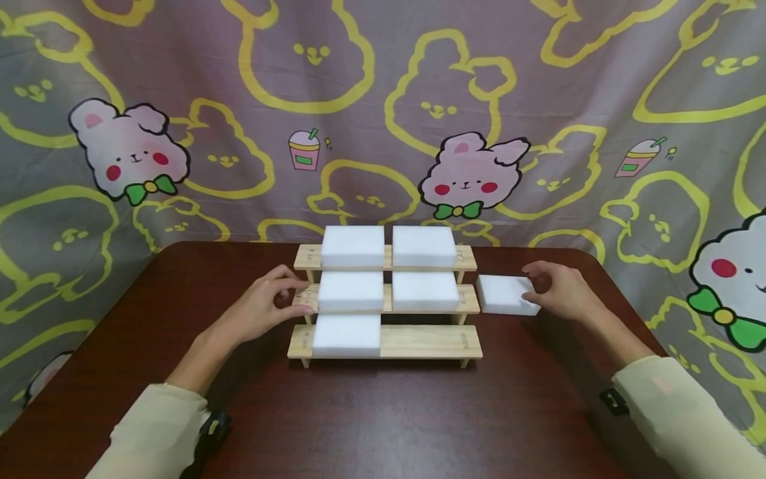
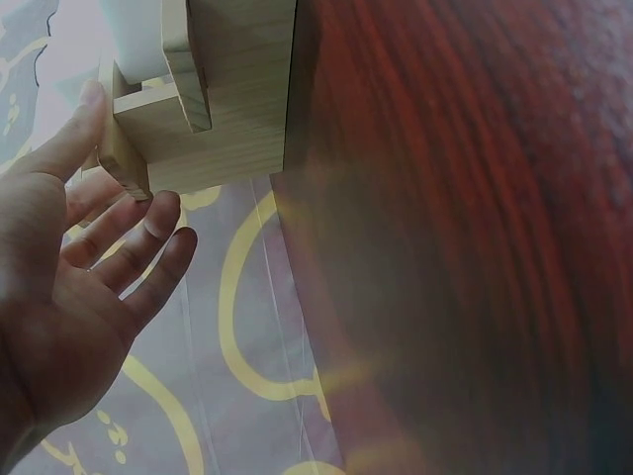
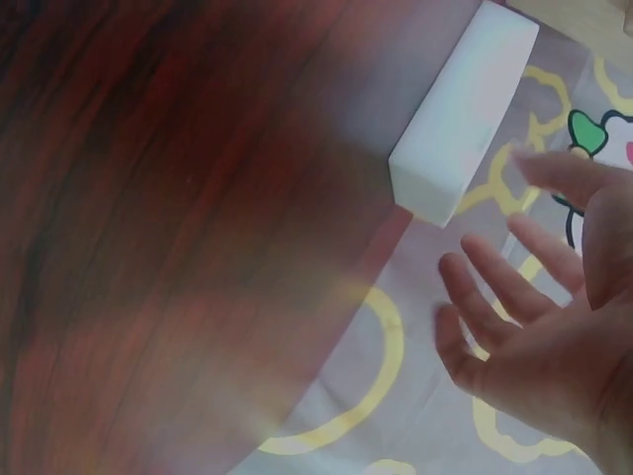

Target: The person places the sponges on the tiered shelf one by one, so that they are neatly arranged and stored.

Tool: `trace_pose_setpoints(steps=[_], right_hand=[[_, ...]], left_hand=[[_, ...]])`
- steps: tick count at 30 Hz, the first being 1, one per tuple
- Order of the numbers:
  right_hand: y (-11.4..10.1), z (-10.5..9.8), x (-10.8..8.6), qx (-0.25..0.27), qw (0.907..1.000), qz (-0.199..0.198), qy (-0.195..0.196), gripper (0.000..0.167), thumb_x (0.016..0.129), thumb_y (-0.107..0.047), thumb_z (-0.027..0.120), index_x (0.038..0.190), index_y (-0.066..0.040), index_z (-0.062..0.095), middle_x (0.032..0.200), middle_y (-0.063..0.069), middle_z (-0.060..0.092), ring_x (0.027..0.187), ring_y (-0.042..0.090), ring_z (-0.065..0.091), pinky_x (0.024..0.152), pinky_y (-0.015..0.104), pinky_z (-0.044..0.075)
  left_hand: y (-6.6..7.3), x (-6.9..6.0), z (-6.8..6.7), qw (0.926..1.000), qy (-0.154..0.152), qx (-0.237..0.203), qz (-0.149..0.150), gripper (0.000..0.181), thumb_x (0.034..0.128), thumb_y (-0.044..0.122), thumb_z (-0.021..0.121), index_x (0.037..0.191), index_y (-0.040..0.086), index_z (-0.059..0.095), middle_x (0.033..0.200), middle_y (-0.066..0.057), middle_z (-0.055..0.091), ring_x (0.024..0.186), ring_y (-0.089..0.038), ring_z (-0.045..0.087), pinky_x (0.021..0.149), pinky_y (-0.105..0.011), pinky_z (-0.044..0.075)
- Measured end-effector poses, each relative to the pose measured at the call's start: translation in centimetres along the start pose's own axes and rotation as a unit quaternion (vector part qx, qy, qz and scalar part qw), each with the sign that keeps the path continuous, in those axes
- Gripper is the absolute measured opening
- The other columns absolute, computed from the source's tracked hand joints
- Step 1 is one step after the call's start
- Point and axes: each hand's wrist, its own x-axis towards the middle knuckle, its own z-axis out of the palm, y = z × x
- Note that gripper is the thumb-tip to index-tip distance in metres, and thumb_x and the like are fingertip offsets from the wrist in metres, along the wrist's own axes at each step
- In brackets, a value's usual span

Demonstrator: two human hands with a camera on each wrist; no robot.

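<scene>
A three-tier wooden display stand point(image 1: 431, 340) stands on the table with white foam-like blocks on its steps. My left hand point(image 1: 263, 299) holds the left end of the middle step, thumb at the front and index finger toward the back. In the left wrist view the thumb of that hand point(image 2: 74, 267) lies against the wooden board point(image 2: 127, 163), the other fingers beyond it. On the table right of the stand lies a loose white block point(image 1: 505, 295). My right hand point(image 1: 559, 289) is at its right end, fingers loosely spread; the right wrist view shows a gap between fingers and block point(image 3: 460, 119).
Two blocks sit on the top step, two on the middle step, and one block point(image 1: 347, 334) on the left of the bottom step. The dark red-brown table point(image 1: 407, 426) extends in front. A patterned curtain point(image 1: 383, 133) hangs behind the table.
</scene>
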Motion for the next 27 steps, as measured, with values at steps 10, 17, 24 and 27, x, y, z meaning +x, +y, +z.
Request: trace_pose_setpoints(steps=[10, 17, 24, 27], right_hand=[[0.8, 0.6, 0.0, 0.004, 0.9963, -0.006, -0.086, 0.066, 0.077, -0.005, 0.090, 0.134, 0.005, 0.059, 0.131, 0.035, 0.056, 0.108, 0.047, 0.055, 0.092, 0.065, 0.047], [1.0, 0.8, -0.1, 0.003, 0.9968, -0.011, -0.079, 0.068, 0.075, -0.003, 0.091, 0.133, 0.006, 0.059, 0.130, 0.035, 0.057, 0.108, 0.047, 0.055, 0.094, 0.067, 0.045], [1.2, 0.7, -0.1, -0.003, 0.9979, -0.018, -0.063, 0.070, 0.075, -0.011, 0.093, 0.133, 0.005, 0.058, 0.129, 0.034, 0.057, 0.109, 0.047, 0.055, 0.095, 0.067, 0.045], [1.3, 0.5, -0.2, -0.005, 0.9983, -0.022, -0.055, 0.070, 0.075, -0.013, 0.093, 0.133, 0.005, 0.058, 0.129, 0.034, 0.057, 0.109, 0.047, 0.055, 0.094, 0.066, 0.045]], left_hand=[[-0.1, 0.0, -0.1, 1.0000, 0.000, 0.000, 0.005, 0.047, 0.0910, 0.025, 0.082, 0.128, -0.002, 0.071, 0.105, -0.007, 0.056, 0.078, -0.023, 0.050, 0.066, -0.028, 0.040], [-0.1, 0.0, -0.1, 0.9999, 0.002, 0.005, 0.012, 0.047, 0.0908, 0.025, 0.082, 0.127, -0.003, 0.071, 0.104, -0.006, 0.056, 0.079, -0.021, 0.050, 0.066, -0.027, 0.041], [-0.2, 0.1, -0.1, 0.9999, 0.002, 0.007, 0.011, 0.047, 0.0904, 0.025, 0.083, 0.127, -0.003, 0.071, 0.104, -0.006, 0.057, 0.078, -0.021, 0.050, 0.066, -0.027, 0.041], [-0.2, 0.0, 0.0, 0.9999, 0.001, 0.005, 0.012, 0.047, 0.0906, 0.024, 0.082, 0.127, -0.003, 0.071, 0.103, -0.007, 0.056, 0.078, -0.022, 0.050, 0.066, -0.027, 0.040]])
